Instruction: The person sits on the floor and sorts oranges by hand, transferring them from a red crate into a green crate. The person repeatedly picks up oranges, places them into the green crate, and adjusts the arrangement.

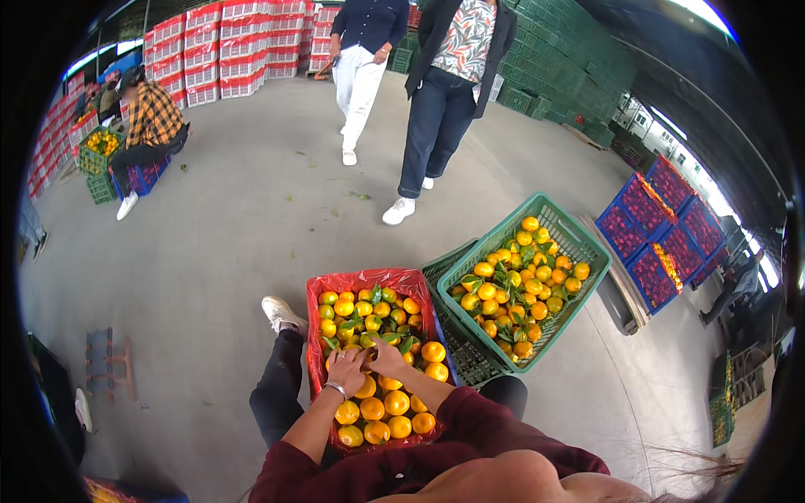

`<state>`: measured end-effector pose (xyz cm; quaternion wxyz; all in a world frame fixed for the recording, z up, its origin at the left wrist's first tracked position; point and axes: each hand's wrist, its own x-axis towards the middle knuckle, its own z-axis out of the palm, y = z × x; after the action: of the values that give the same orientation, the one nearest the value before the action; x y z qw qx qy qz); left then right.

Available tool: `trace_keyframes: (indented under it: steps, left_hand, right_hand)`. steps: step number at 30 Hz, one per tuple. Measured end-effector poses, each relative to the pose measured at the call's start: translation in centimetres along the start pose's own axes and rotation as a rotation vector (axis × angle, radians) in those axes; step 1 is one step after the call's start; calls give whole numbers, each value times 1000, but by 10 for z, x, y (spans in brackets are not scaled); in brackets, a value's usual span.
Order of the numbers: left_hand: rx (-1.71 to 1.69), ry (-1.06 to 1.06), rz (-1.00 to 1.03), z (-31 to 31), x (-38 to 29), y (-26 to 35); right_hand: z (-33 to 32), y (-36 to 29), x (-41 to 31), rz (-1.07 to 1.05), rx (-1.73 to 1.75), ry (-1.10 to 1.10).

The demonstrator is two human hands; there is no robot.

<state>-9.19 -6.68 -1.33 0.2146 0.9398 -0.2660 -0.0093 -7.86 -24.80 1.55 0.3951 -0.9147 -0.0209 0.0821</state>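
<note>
Between my knees stands a crate lined with red plastic film (pixel 365 275), filled with mandarins (pixel 396 402). The near rows are larger, orange and neatly set. Toward the far end lie smaller, greener mandarins (pixel 343 307), some with leaves attached. My left hand (pixel 346 372), wearing a ring and a bracelet, rests over the fruit in the middle of the crate. My right hand (pixel 383 357) reaches in beside it, the fingertips of both hands close together. The fruit under the fingers is mostly hidden, so I cannot tell whether either hand grips one.
A green plastic crate (pixel 546 207) of leafy mandarins sits at right on another crate. Two people (pixel 371 69) (pixel 446 94) stand ahead. A seated person (pixel 151 119) works at far left. Blue crates (pixel 635 214) are stacked on a pallet at right. A small folding stool (pixel 100 361) stands left.
</note>
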Motion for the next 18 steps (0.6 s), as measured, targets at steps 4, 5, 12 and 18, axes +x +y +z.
trace_keyframes:
  steps: [4, 5, 12, 18]
  left_hand:
    - [34, 91, 30, -1, -2, 5]
    - [55, 113, 42, 2, -2, 12]
    - [140, 5, -40, -9, -13, 22]
    - [157, -23, -38, -9, -9, 22]
  right_hand:
    - [-31, 11, -13, -20, 503, 10]
    - [-44, 29, -16, -167, 410, 168]
    - [-203, 98, -51, -31, -555, 817]
    - [-239, 166, -71, 469, -680, 520]
